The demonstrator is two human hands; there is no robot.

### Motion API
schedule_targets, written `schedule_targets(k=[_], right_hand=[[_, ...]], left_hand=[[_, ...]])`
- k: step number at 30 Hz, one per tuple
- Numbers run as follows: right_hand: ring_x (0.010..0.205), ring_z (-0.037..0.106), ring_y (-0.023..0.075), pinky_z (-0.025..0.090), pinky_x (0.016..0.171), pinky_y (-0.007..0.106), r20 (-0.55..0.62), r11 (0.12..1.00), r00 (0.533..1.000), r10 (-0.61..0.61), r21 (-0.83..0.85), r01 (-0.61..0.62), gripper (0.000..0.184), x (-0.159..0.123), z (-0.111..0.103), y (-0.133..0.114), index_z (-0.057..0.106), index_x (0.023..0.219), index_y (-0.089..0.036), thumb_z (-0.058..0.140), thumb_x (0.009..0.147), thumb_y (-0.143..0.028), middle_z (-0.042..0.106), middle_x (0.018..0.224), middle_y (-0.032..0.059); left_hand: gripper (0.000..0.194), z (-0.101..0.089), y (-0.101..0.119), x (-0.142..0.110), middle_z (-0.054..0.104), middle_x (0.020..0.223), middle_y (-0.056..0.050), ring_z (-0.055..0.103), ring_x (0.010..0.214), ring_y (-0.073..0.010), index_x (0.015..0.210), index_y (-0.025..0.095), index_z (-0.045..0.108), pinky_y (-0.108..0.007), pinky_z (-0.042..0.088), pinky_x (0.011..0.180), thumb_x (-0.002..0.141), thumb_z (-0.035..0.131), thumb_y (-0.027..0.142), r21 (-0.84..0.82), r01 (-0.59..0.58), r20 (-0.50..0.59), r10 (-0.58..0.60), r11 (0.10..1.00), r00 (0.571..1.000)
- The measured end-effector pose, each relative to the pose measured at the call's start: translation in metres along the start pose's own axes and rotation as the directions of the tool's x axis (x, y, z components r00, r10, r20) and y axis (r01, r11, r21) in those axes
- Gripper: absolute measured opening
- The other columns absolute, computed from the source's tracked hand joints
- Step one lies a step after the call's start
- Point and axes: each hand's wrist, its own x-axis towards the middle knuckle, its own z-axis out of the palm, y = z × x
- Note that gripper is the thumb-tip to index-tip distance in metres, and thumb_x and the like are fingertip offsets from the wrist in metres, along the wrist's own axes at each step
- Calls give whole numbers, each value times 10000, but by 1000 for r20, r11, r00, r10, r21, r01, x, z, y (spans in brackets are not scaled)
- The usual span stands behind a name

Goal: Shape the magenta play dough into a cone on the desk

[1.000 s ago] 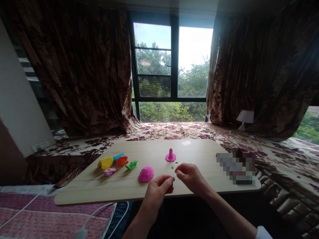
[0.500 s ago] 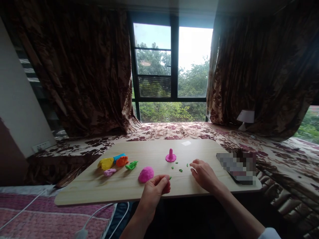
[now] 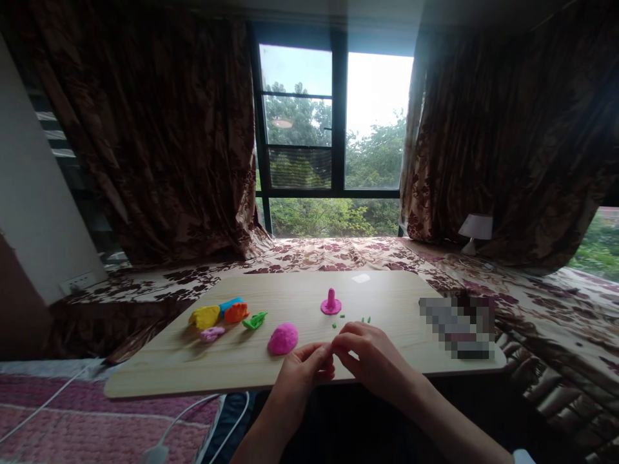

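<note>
My left hand (image 3: 304, 370) is closed in a pinch at the table's near edge. Its fingertips meet those of my right hand (image 3: 370, 351), also pinched together, and the small bit of green modelling clay between them is hidden now. Just beyond lie several tiny green clay pieces (image 3: 369, 319). Farther back a pink clay stem (image 3: 331, 298) stands upright on a flat pink clay disc (image 3: 331, 309). Left of my hands sits a pink clay dome (image 3: 284, 339).
At the table's (image 3: 232, 377) left are lumps of yellow clay (image 3: 204, 316), orange clay (image 3: 236, 313), blue clay (image 3: 231, 304), light pink clay (image 3: 211, 334) and green clay (image 3: 255, 321). A blurred-out object (image 3: 459, 328) lies at the right edge. A white lamp (image 3: 476, 229) stands behind.
My right hand has moved left from beside the green pieces to my left hand's fingertips and closed into a pinch. The green bit in my left hand has gone out of sight behind fingers.
</note>
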Motion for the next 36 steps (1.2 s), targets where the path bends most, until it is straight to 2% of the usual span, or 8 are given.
schedule_targets(k=[4, 8, 13, 18, 22, 29, 32, 36], right_hand=[[777, 490, 170, 361, 759, 308, -43, 996, 998, 55, 74, -52, 137, -3, 11, 2, 591, 696, -184, 512, 799, -141, 585, 783, 42], [765, 475, 172, 372, 759, 326, -128, 952, 968, 214, 248, -177, 97, -2, 30, 4, 550, 674, -180, 509, 751, -137, 546, 747, 31], [570, 523, 118, 455, 561, 246, -31, 742, 920, 390, 603, -294, 152, 1, 49, 15, 536, 731, -166, 431, 809, -243, 543, 621, -3], [633, 580, 109, 493, 623, 252, 53, 515, 894, 444, 802, -303, 154, -3, 53, 25, 567, 854, -145, 474, 809, -259, 627, 754, 35], [703, 604, 135, 491, 685, 280, 70, 440, 888, 454, 849, -292, 230, -6, 48, 25, 632, 942, -124, 586, 774, -274, 668, 808, 68], [723, 616, 171, 493, 726, 339, 35, 490, 894, 447, 826, -277, 265, -3, 43, 16, 681, 953, -127, 633, 763, -305, 688, 831, 85], [676, 582, 162, 481, 676, 332, -68, 592, 889, 453, 768, -244, 219, 2, 45, 11, 690, 901, -148, 604, 788, -314, 651, 768, 62], [874, 515, 204, 396, 836, 367, -214, 770, 905, 368, 616, -168, 90, 6, 47, -1, 703, 793, -211, 623, 772, -247, 590, 868, 48]], left_hand=[[249, -2, 1, -2, 571, 537, 0, 514, 506, -77, 707, 116, 700, -212, 443, 529, 615, 758, 339, -58, 60, 54, -57, 996, 997], [203, -2, 4, -6, 586, 534, 1, 502, 489, -60, 719, 111, 703, -175, 415, 500, 653, 741, 299, -80, 46, 70, -41, 996, 997], [155, -1, 7, -8, 610, 563, 10, 547, 525, -67, 760, 130, 692, -178, 457, 537, 691, 714, 268, -138, 35, 46, -29, 990, 999], [118, -4, 5, -6, 694, 717, -39, 633, 611, -118, 804, 144, 654, -256, 526, 611, 712, 690, 209, -209, 53, 5, -53, 976, 999], [158, -5, 4, -6, 716, 763, -64, 659, 648, -132, 874, 138, 646, -286, 545, 666, 720, 659, 107, -241, 47, -22, -54, 969, 998], [159, -2, 6, -5, 713, 756, -80, 660, 649, -121, 899, 92, 667, -261, 559, 673, 751, 620, 57, -307, 24, -52, -42, 951, 998], [167, -2, 3, -2, 712, 716, -83, 668, 621, -126, 906, 80, 655, -248, 565, 631, 758, 599, 25, -345, 14, -112, -56, 939, 992], [210, -2, 0, 1, 719, 803, -126, 695, 705, -166, 948, 72, 617, -272, 573, 667, 781, 528, -19, -421, -5, -156, -66, 907, 986]])
